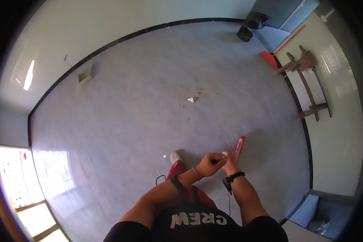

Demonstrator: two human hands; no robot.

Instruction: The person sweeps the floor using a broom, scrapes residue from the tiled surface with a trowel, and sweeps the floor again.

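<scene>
In front of my body, my left hand [212, 164] and my right hand [230, 164] come together, fingertips nearly touching. Both have their fingers closed in a pinch, and a tiny item seems to sit between them, too small to name. Just beyond the right hand, a slim red-and-white object [240, 146] slants up and away. Its lower end meets the hand's outline, and I cannot tell whether it is held or lies behind. A dark band with a black device [227, 185] hangs at my right wrist.
A crumpled white scrap [191, 99] and dark crumbs lie mid-floor. A long-handled dustpan [85, 76] stands by the left wall. At the far right are a black bucket [244, 34], a red broom-like head [269, 59] and a brown wooden frame [306, 82]. A bright doorway [18, 173] opens lower left.
</scene>
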